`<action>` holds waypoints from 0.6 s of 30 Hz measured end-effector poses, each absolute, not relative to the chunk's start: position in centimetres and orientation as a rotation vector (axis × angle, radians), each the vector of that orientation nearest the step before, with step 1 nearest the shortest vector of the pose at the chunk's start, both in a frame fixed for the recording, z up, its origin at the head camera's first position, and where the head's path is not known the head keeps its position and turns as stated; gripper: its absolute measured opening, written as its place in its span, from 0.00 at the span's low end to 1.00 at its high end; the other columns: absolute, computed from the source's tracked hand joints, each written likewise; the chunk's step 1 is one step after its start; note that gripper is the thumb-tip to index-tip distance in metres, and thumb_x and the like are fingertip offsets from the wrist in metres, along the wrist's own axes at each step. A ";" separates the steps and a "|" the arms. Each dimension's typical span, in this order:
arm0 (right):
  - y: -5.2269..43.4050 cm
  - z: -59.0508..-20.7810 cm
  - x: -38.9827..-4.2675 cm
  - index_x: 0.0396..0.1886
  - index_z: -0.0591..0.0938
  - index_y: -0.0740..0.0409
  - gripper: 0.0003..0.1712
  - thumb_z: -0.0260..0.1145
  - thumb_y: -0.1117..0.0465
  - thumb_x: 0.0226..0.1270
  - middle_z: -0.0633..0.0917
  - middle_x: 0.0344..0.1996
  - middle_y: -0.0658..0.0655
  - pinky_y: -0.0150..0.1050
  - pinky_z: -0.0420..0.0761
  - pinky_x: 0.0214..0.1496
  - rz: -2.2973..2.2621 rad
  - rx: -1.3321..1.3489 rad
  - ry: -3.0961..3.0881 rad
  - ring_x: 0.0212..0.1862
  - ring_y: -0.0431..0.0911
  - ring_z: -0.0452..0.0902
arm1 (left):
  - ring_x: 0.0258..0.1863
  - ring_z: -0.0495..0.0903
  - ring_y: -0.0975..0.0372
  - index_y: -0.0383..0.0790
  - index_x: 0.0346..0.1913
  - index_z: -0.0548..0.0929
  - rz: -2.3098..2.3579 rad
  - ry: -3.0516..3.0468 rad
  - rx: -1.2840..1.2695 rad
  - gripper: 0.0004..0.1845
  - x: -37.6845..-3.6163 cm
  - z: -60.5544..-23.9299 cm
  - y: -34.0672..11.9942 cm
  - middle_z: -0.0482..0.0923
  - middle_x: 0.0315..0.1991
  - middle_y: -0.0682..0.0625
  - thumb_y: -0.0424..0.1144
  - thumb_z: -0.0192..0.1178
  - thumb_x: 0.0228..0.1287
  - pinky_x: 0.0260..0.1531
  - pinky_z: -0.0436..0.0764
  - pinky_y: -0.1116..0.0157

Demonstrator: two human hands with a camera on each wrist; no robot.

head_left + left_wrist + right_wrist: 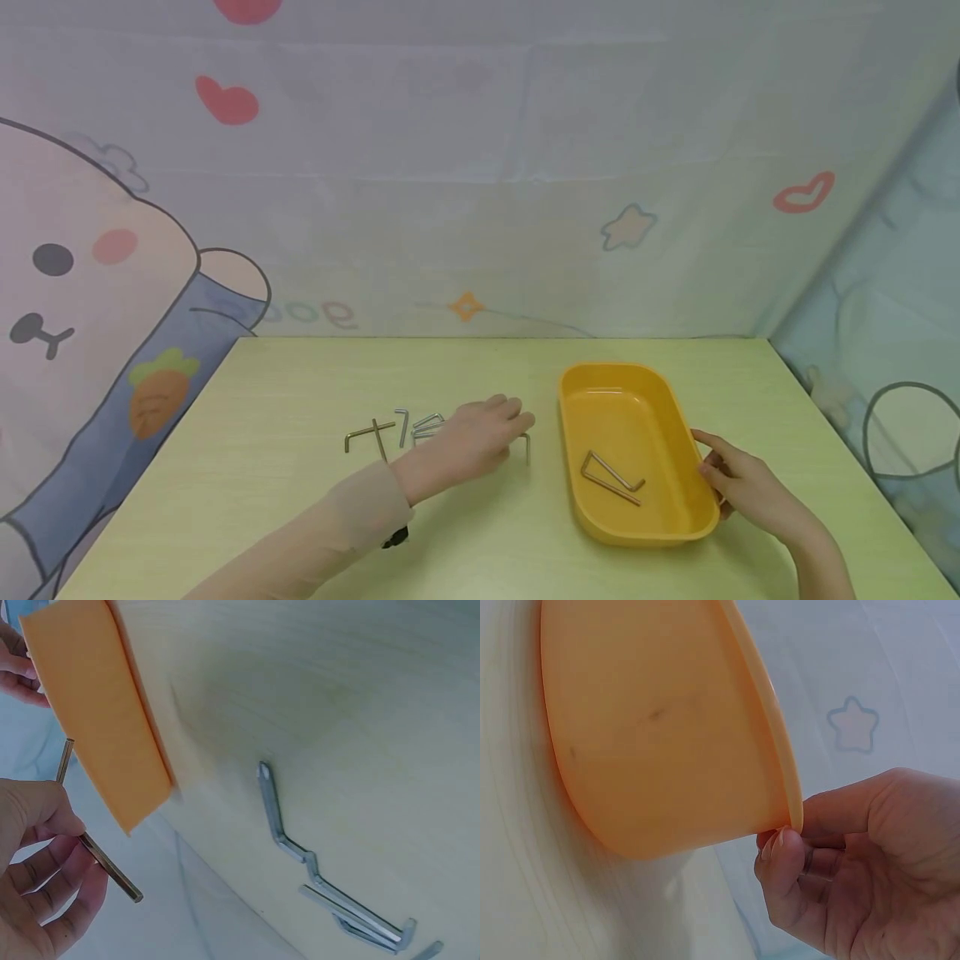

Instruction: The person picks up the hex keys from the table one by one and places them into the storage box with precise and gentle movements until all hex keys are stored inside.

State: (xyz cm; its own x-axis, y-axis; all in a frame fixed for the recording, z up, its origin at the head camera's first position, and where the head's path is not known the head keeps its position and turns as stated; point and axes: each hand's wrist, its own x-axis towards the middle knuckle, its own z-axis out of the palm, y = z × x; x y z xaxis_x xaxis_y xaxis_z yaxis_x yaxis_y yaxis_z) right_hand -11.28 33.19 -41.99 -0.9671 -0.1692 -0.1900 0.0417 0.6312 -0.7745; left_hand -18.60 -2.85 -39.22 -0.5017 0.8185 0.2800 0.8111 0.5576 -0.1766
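A bronze-coloured hex key (112,871) is pinched between the thumb and fingers of my left hand (474,440). Its bent end shows past the fingertips in the head view, left of a yellow tray (618,417). At the tray's right side, my right hand (746,487) grips the rim, thumb and fingers closed on its edge (784,761) in the right wrist view. Two bronze hex keys (611,492) lie inside the tray, toward its near end. Silver hex keys (360,911) rest on the table, partly hidden behind the left hand in the head view.
Left of the hand, two bronze hex keys (369,433) lie crossed on the pale table (480,550), beside a single silver hex key (403,427). A printed cloth (450,167) hangs behind the table's far edge. Something small and black (396,537) shows under the left cuff.
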 end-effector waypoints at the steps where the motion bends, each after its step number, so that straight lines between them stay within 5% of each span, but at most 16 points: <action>1: 33.2 -42.0 -11.3 0.72 0.55 0.69 0.31 0.49 0.62 0.75 0.76 0.36 0.60 0.36 0.80 0.27 -1.247 -0.105 2.609 0.25 0.41 0.74 | 0.27 0.68 0.64 0.45 0.44 0.78 0.033 -2.471 -1.343 0.18 -18.6 -39.1 -2.7 0.73 0.30 0.55 0.25 0.59 0.49 0.19 0.60 0.76; 18: 33.4 -42.3 -11.3 0.72 0.55 0.69 0.31 0.49 0.61 0.76 0.76 0.37 0.60 0.36 0.80 0.27 -1.252 -0.112 2.608 0.25 0.40 0.74 | 0.31 0.73 0.65 0.48 0.48 0.79 0.083 -2.365 -1.428 0.19 -18.0 -37.5 0.2 0.76 0.34 0.56 0.27 0.60 0.53 0.23 0.67 0.75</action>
State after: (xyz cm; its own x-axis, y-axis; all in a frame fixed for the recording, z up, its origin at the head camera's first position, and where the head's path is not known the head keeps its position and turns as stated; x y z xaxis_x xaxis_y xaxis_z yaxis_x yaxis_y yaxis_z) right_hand -11.33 33.38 -42.26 -0.9669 -0.1741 -0.1866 0.0367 0.6286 -0.7769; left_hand -18.04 0.23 -37.55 -0.4146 0.8639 0.2859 0.8418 0.4834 -0.2401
